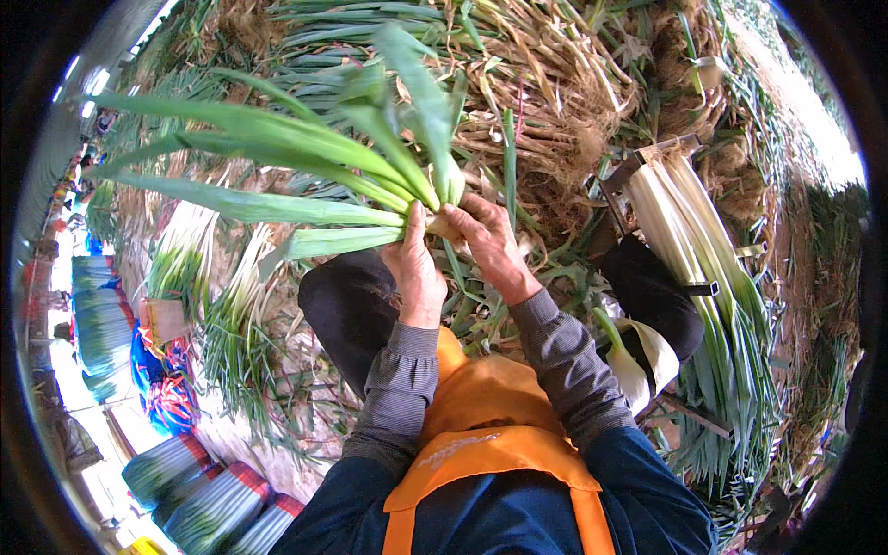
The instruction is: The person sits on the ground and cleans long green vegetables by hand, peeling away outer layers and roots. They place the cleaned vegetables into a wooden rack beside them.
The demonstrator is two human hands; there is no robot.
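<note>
My left hand [421,277] and my right hand [489,243] are close together above my lap, both gripping a green onion plant [388,184] where its leaves meet the pale stem. Its long green leaves fan out to the upper left, some of them blurred. The lower stem and roots are mostly hidden by my fingers. To the right, a bundle of trimmed white-stemmed green onions [683,215] rests in a metal rack [624,173]. Beyond my hands lies a large heap of unpeeled green onions with brown roots [555,132].
Loose peeled green onions [239,305] lie on the ground at left. Bound bundles [215,506] are at lower left, near blue and red ties [163,388]. Leaf scraps [479,319] lie between my knees. A metal bar [701,288] juts across the rack's bundle.
</note>
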